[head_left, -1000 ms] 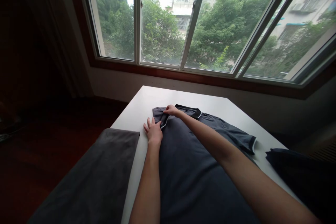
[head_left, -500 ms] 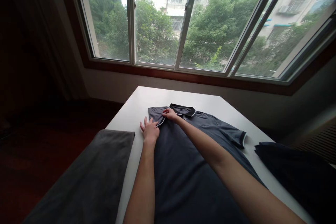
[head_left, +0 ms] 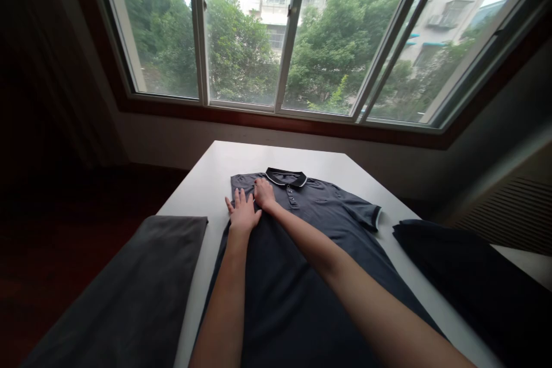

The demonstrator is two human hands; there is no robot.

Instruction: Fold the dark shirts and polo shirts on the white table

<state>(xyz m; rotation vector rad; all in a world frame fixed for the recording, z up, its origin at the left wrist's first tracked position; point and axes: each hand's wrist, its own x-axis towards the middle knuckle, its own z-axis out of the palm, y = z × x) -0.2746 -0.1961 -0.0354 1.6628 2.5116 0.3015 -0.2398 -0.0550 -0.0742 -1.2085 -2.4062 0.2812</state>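
A dark grey polo shirt [head_left: 302, 264] lies front up, its black collar with a white edge [head_left: 286, 177] toward the window. Its left-hand sleeve appears folded inward, and my hands cover most of that cuff. The other sleeve [head_left: 366, 213] stretches out to the right. My left hand [head_left: 242, 211] rests flat on the shirt's left shoulder area with its fingers spread. Right beside it, below the collar, my right hand [head_left: 264, 193] has its fingers bent and closed at the folded sleeve; a bit of white trim shows between the hands.
The shirt is on a white table [head_left: 196, 184]. A folded dark grey cloth [head_left: 129, 282] hangs over the table's left side, and a black garment [head_left: 461, 270] lies at the right. Behind the table is a wall with a wide window [head_left: 276, 40].
My right hand has come in closer to my left, and the sleeve's white-trimmed cuff is now mostly covered. My left hand has flattened on the shirt. The view has shifted slightly.
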